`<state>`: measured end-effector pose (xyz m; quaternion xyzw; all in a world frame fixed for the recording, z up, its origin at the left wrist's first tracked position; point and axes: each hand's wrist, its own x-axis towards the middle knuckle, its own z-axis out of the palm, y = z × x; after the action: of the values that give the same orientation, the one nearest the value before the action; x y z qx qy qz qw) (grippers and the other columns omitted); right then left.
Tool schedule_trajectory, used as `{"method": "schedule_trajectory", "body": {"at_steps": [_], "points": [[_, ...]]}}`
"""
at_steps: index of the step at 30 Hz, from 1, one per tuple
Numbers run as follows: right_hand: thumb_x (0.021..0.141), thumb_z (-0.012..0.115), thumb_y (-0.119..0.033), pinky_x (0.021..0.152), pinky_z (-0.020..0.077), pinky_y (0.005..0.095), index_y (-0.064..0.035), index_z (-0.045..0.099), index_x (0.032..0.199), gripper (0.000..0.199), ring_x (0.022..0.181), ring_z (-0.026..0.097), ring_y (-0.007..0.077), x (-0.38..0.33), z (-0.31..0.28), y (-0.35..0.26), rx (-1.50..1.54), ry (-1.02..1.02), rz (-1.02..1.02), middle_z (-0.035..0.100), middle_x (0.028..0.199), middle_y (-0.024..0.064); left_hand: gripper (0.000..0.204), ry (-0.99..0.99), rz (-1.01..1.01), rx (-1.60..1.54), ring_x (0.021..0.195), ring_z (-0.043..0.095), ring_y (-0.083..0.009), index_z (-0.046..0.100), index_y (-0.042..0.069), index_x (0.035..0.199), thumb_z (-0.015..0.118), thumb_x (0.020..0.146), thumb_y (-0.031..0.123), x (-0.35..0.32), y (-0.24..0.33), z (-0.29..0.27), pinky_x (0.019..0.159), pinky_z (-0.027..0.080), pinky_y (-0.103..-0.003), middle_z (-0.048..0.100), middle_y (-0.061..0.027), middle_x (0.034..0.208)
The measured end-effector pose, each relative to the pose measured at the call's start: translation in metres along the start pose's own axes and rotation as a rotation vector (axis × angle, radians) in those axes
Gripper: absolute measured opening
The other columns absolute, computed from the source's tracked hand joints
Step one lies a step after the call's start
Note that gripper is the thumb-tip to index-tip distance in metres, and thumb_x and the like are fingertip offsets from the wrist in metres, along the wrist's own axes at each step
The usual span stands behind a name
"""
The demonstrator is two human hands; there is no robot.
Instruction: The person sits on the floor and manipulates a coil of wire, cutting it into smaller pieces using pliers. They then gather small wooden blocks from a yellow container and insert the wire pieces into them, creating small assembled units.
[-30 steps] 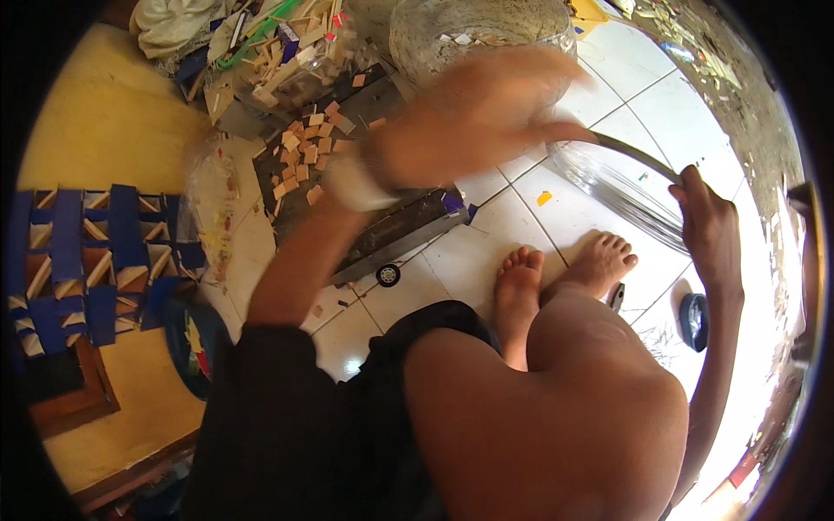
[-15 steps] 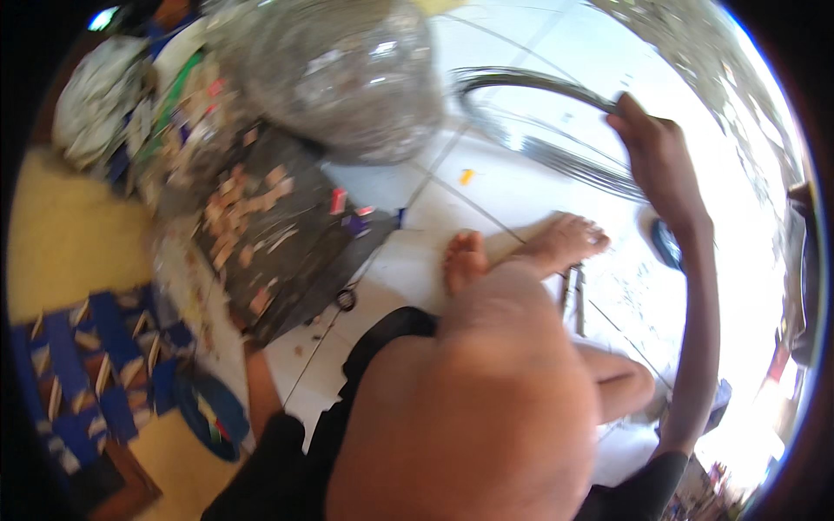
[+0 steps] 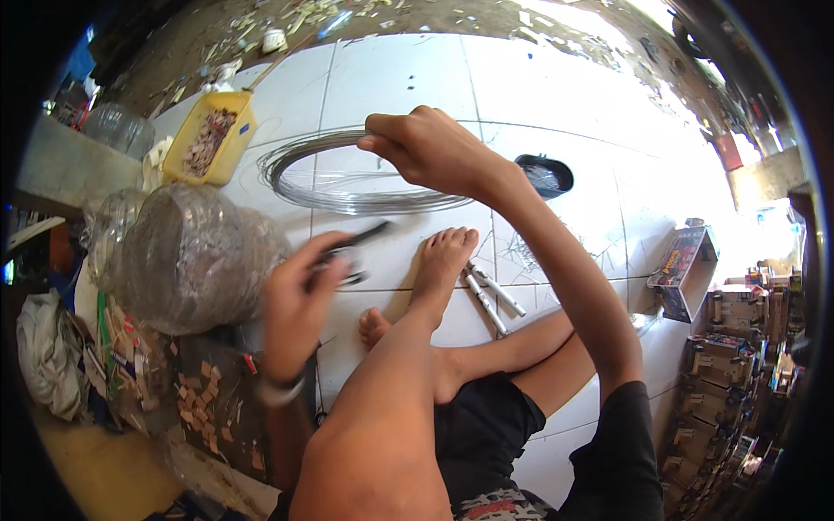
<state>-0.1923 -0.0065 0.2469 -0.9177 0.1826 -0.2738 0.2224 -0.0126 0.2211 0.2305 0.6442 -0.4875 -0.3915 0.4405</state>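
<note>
A loose coil of thin grey metal wire [image 3: 300, 201] hangs over the white tiles, its upper side pinched in the closed fingers of my right hand [image 3: 430, 149]. Below and left of it, my left hand [image 3: 300, 304] is closed around a small black object [image 3: 369, 234]. A narrow dark end of that object sticks out toward the coil; motion blur hides its kind. Beyond my foot, a pair of long light-coloured handles [image 3: 486, 300], joined like pliers or cutters, lies on the floor. Cut wire pieces [image 3: 591, 252] are scattered near my right forearm.
A large clear plastic bottle [image 3: 191, 256] stands at left beside a dark board [image 3: 221, 417] with small wooden pieces. Farther back sits a yellow basin [image 3: 248, 102]. On the right are a dark oval container [image 3: 565, 176], an open printed box [image 3: 686, 269] and several stacked wooden toy vehicles [image 3: 708, 399].
The view has swung to the right and outward. My left hand, hidden before, has come up with a black object. My right hand still grips the wire coil.
</note>
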Motion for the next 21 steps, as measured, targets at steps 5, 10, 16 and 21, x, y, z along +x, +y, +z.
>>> {"method": "schedule_trajectory", "body": {"at_steps": [5,10,16,21], "points": [[0.112,0.06,-0.028,0.06,0.0464,0.0521,-0.0018,0.066,0.094,0.033,0.058,0.061,0.0431,-0.017,-0.018,0.015,0.181,-0.004,0.142,0.06,0.059,0.0188,0.033,0.156,-0.048,-0.284,0.075,0.059,-0.0041,0.076,-0.005,0.118,0.072,0.108,0.026,0.109,-0.041,0.099,0.067,0.048,-0.023,0.071,0.0012,0.085],[0.112,0.058,-0.023,0.059,0.0482,0.051,-0.0076,0.059,0.122,0.018,0.062,0.066,0.042,-0.029,-0.025,0.022,0.178,-0.009,0.212,0.068,0.069,0.0188,0.028,0.244,0.09,-0.459,0.067,0.051,-0.0025,0.077,0.0,0.12,0.07,0.108,0.024,0.145,-0.017,0.106,0.058,0.038,-0.02,0.068,0.0036,0.086],[0.114,0.056,-0.019,0.057,0.0436,0.0469,-0.0164,0.051,0.153,0.04,0.053,0.06,0.0358,-0.026,-0.027,0.027,0.144,-0.042,0.147,0.065,0.069,0.019,0.031,0.024,-0.007,-0.98,0.056,0.041,-0.0035,0.069,0.006,0.116,0.066,0.107,0.035,0.143,0.014,0.091,0.049,0.028,-0.02,0.067,0.001,0.089],[0.114,0.056,-0.027,0.06,0.0504,0.0475,-0.0118,0.044,0.16,0.05,0.062,0.068,0.0376,-0.025,-0.018,0.02,0.157,0.029,0.152,0.074,0.081,0.0193,0.033,0.15,-0.097,-0.788,0.053,0.038,-0.0054,0.067,0.008,0.104,0.066,0.108,0.04,0.146,0.032,0.091,0.045,0.026,-0.023,0.057,0.0025,0.077]]}}
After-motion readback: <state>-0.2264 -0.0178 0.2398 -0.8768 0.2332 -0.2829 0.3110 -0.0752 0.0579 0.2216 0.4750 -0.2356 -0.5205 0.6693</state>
